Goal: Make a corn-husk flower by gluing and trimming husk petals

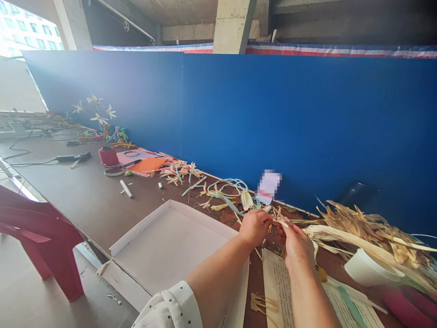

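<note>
The fingers of the left hand are pinched together at the left end of a pale husk strip; the fingers of the right hand grip the same strip from the right. The strip lies between the two sets of fingertips, above the table; the exact contact points are partly hidden. Printed sheets lie beneath the right forearm. The left forearm extends over a shallow white cardboard tray with low upturned walls. Right of the hands, a white plastic tub is tilted; its contents cannot be determined. Dried corn husks are piled just behind it. Farther left, a red thread spool stands near an orange paper sheet.
</note>
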The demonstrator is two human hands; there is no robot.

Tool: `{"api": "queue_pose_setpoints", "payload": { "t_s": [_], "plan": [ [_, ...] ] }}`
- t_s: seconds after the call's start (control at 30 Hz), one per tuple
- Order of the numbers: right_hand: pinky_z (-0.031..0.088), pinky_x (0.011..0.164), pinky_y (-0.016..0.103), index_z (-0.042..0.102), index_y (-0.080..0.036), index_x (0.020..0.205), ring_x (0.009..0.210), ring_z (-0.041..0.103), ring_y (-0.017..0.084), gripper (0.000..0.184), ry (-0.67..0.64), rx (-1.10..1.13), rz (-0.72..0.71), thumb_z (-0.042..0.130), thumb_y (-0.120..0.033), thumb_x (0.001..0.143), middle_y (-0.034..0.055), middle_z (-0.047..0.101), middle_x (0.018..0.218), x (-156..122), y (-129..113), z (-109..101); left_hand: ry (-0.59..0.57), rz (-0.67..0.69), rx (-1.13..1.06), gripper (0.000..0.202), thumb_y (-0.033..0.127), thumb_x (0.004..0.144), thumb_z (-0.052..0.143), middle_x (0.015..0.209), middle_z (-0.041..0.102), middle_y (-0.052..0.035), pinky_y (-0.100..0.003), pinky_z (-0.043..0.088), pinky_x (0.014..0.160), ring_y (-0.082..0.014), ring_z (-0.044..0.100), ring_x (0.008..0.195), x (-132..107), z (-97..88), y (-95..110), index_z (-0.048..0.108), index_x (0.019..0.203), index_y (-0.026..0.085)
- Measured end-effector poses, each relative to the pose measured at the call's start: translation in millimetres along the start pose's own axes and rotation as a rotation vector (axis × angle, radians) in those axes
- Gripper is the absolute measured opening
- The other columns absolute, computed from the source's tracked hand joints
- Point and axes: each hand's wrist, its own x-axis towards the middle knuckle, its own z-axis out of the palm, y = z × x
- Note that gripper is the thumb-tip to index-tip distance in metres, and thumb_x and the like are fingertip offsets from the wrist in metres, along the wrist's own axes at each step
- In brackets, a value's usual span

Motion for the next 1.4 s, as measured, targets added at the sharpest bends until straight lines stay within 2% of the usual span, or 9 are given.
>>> {"api": "queue_pose_setpoints", "payload": {
  "t_s": [0.37, 0.53, 0.73, 1.4],
  "plan": [
    [0.045, 0.048, 0.02, 0.073, -0.018, 0.077, 0.059, 0.051, 0.012, 0.034, -0.008, 0.012, 0.001, 0.081, -0.039, 0.05, 0.0011, 0.068, 0.071, 0, -1, 0, 0.023, 0.012, 0.04, 0.018, 0.017, 0.082, 0.057, 0.085, 0.071, -0.0061, -0.027, 0.049, 0.078, -0.0177, 0.064, 0.082, -1, -0.2, -1, 0.073, 0.087, 0.02],
    [0.044, 0.046, 0.022, 0.074, -0.016, 0.076, 0.056, 0.051, 0.012, 0.037, 0.012, -0.001, -0.058, 0.081, -0.04, 0.049, 0.0036, 0.069, 0.072, -3, -2, 1, 0.043, 0.047, 0.032, 0.017, 0.015, 0.081, 0.057, 0.083, 0.072, -0.005, -0.028, 0.05, 0.077, -0.0182, 0.064, 0.082, -1, 2.6, -4, 0.073, 0.087, 0.02],
    [0.044, 0.046, 0.021, 0.073, -0.018, 0.08, 0.055, 0.053, 0.012, 0.041, 0.043, 0.021, -0.032, 0.081, -0.04, 0.047, -0.0009, 0.065, 0.063, -9, -7, 2, 0.051, 0.028, -0.005, 0.016, 0.015, 0.08, 0.059, 0.084, 0.072, -0.0046, -0.028, 0.051, 0.078, -0.0184, 0.065, 0.082, -1, 3.8, -4, 0.073, 0.086, 0.02],
    [0.039, 0.046, 0.021, 0.073, -0.018, 0.083, 0.055, 0.047, 0.012, 0.044, 0.065, -0.002, -0.081, 0.08, -0.043, 0.048, -0.0032, 0.059, 0.056, -9, -5, 1, 0.0, 0.014, 0.058, 0.015, 0.019, 0.082, 0.058, 0.083, 0.071, -0.0052, -0.027, 0.051, 0.075, -0.0177, 0.065, 0.08, -1, 1.1, -1, 0.074, 0.085, 0.02]
  ]
}}
